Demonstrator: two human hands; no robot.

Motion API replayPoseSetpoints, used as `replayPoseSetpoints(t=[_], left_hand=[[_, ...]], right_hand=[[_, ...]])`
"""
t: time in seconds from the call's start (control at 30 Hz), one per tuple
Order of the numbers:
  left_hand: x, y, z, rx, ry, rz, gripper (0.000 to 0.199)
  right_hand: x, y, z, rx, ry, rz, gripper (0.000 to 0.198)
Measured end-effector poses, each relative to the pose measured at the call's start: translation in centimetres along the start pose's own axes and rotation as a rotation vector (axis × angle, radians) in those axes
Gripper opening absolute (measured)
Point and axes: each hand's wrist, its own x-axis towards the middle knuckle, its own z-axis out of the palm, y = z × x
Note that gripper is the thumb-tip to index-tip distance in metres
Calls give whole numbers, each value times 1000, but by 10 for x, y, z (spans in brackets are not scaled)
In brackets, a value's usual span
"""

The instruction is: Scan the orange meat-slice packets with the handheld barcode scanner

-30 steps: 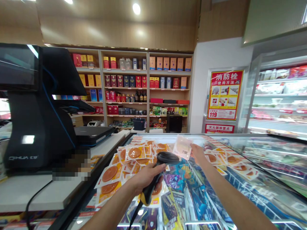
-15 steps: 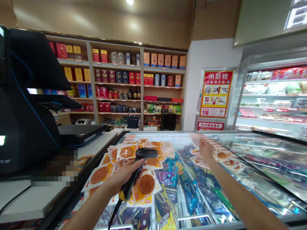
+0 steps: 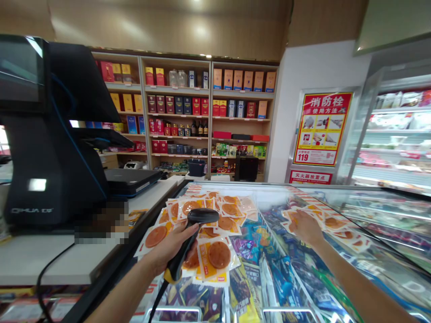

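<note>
My left hand grips a black handheld barcode scanner with a cable hanging below it, held over a spread of orange-and-white meat-slice packets on a freezer's glass lid. My right hand reaches forward to a second group of the same packets on the right of the lid. Its fingers rest on one packet there; whether they grip it is unclear.
A black checkout terminal with a screen stands on the white counter at left. Shelves of boxed goods line the far wall. A red fire-hydrant poster and a chilled display case are at right.
My right hand held a pale packet up one second ago, then lowered to the right-hand packets on the lid. The scanner hand stayed nearly still; the view shifted slightly.
</note>
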Motion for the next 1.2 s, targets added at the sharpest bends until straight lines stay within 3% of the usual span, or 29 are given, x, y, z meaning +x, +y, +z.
replayPoseSetpoints(t=[0.1,0.2,0.3,0.43,0.57,0.63,0.7,0.83,0.9,1.0,1.2], left_hand=[[-3,-1,-3,-18,4,2,32],[-7,-1,-5,-28,-4,-3,32],[-10,-3,-10,-23,-7,6,31],[-12,-9,-19,-4,-17,30,32],[-14,-9,-19,-10,-27,34,32],[-15,-6,-15,-23,-28,26,32],[-15,-2,-10,-27,-29,16,33],[-11,3,-1,-13,-32,17,34],[-7,4,3,-9,-54,18,34],[0,6,11,-3,-101,44,33],[10,7,33,-3,-205,35,32]], right_hand=[[0,-61,-5,67,-83,-37,37],[-16,-131,-9,297,-255,-301,43],[-37,-183,-15,447,-469,-518,62],[-51,-208,-22,421,-619,-581,73],[-51,-203,-19,437,-534,-564,56],[-47,-195,-16,529,-498,-502,44],[-42,-186,-12,658,-476,-344,37],[-25,-163,-6,1107,-413,183,41],[-16,-152,-3,1370,-387,380,42],[-5,-137,3,1595,-339,526,42],[13,-126,8,1793,-247,708,32]])
